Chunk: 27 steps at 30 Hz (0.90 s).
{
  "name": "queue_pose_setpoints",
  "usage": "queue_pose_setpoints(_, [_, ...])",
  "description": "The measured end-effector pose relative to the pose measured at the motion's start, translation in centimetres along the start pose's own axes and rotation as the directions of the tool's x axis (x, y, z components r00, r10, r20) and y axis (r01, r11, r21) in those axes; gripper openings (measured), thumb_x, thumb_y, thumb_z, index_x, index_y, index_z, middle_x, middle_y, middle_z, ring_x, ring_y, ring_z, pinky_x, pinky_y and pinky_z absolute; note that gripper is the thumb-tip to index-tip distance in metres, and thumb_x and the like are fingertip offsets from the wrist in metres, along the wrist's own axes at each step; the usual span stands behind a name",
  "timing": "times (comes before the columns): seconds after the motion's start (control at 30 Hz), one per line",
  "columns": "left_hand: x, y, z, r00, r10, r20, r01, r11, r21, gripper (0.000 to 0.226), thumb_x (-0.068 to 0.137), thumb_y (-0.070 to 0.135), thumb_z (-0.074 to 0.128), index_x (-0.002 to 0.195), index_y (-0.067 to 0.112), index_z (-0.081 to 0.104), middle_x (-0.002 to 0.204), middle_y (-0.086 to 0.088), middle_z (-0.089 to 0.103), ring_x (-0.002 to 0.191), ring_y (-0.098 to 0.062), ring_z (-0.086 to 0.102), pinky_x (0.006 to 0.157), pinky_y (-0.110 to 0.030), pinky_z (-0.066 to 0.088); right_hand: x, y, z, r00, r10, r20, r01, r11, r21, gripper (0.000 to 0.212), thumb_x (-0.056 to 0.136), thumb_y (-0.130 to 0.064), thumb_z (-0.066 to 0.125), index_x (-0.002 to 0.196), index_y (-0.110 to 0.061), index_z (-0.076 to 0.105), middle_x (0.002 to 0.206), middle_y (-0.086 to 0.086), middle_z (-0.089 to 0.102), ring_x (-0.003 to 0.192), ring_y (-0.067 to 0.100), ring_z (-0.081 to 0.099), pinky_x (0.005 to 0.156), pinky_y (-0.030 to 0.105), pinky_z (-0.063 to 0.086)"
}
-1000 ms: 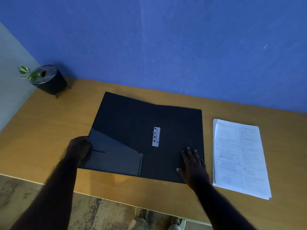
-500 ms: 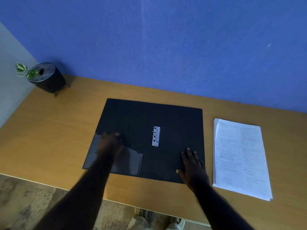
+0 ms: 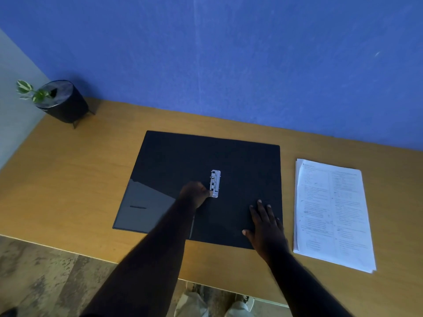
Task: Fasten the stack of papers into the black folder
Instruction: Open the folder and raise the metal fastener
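The black folder (image 3: 174, 161) lies open and flat in the middle of the wooden table (image 3: 68, 170). A small silver metal clip (image 3: 215, 183) runs along its spine. My left hand (image 3: 194, 194) is at the near end of the clip, fingertips touching it. My right hand (image 3: 265, 227) rests flat, fingers spread, on the folder's near right corner. The stack of printed white papers (image 3: 332, 213) lies on the table just right of the folder, apart from both hands.
A black pot with a small green plant (image 3: 61, 101) stands at the table's far left corner, against the blue wall. A glossy inner pocket (image 3: 142, 207) covers the folder's near left part. The table's near edge runs just below the folder.
The left cover has dropped flat on the table. My left hand left the folder's left edge and moved right to the metal clip. My right hand has stayed pressed on the folder.
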State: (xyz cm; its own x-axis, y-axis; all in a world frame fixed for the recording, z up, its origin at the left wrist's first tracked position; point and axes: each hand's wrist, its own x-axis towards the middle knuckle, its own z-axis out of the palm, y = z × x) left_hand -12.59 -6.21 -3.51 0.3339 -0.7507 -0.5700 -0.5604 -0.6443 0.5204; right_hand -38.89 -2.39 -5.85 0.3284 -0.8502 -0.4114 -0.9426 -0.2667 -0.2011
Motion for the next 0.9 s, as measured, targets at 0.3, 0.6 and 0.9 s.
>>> queue_pose_setpoints(0.3, [0.0, -0.1, 0.2, 0.999, -0.018, -0.036, 0.017, 1.000, -0.003, 0.026, 0.078, 0.031, 0.083, 0.085, 0.006, 0.077, 0.092, -0.014, 0.077, 0.091, -0.029, 0.072, 0.076, -0.034, 0.053, 0.1, 0.1, 0.2, 1.000, -0.001, -0.007, 0.001, 1.000, -0.003, 0.082, 0.097, -0.055, 0.050, 0.162, -0.026, 0.010, 0.172, 0.001, 0.000, 0.158, 0.030, 0.002, 0.124, 0.052, 0.018])
queue_pose_setpoints(0.6, [0.6, -0.9, 0.7, 1.000, -0.028, 0.001, 0.028, 0.999, -0.043, 0.037, 0.081, 0.039, 0.078, 0.091, 0.003, 0.077, 0.092, -0.014, 0.076, 0.088, -0.026, 0.071, 0.078, -0.034, 0.054, -0.2, -0.2, -0.1, 1.000, -0.001, -0.003, 0.001, 1.000, -0.007, 0.082, 0.098, -0.054, 0.048, 0.162, -0.025, 0.006, 0.172, 0.001, -0.003, 0.158, 0.030, -0.001, 0.125, 0.051, 0.015])
queue_pose_setpoints(0.9, [0.6, 1.1, -1.8, 0.995, 0.023, 0.102, 0.019, 0.919, -0.395, 0.004, 0.088, 0.023, 0.063, 0.084, 0.024, 0.063, 0.068, 0.010, 0.075, 0.045, -0.006, 0.061, 0.053, -0.024, 0.041, -0.2, -0.1, 0.0, 1.000, -0.007, -0.003, 0.007, 1.000, -0.018, 0.081, 0.098, -0.056, 0.046, 0.162, -0.026, 0.005, 0.172, 0.001, -0.004, 0.158, 0.029, -0.001, 0.125, 0.051, 0.014])
